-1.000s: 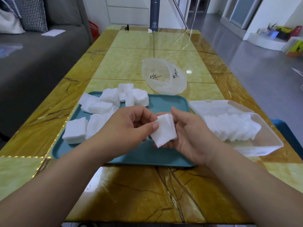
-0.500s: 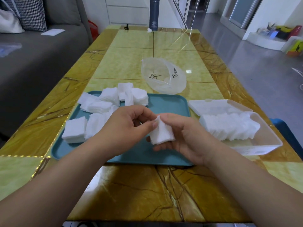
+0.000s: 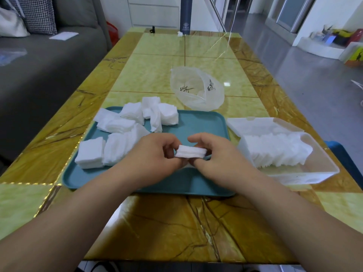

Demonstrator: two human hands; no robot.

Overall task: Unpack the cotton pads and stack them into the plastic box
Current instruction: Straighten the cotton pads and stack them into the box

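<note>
The yellow marble-patterned table [image 3: 176,222] is carrying everything within the person's easy reach. A teal tray [image 3: 196,126] is lying at its near middle, seemingly serving as a work surface so loose pads are not spreading over the tabletop. At the tray's 3 o'clock, just beside it, the clear plastic box [image 3: 294,176] is sitting with its lid [image 3: 255,123] swung open toward 12 o'clock. A row of packed pads [image 3: 275,152] is standing on edge inside it, and room seems left along the near-right side. At the tray's 1 o'clock an opened plastic bag [image 3: 196,91] is lying slack, probably the largely emptied packaging. Unsorted heaps of pads [image 3: 121,138] are crowding the tray's 9-to-11 o'clock area. Above the tray's centre, the left hand [image 3: 155,154] and the right hand [image 3: 218,158] are facing each other with fingers curled. Each is pinching one end of a small stack of cotton pads [image 3: 190,152] lying flat between them, likely squaring its edges so it is going into the box neatly.
</note>
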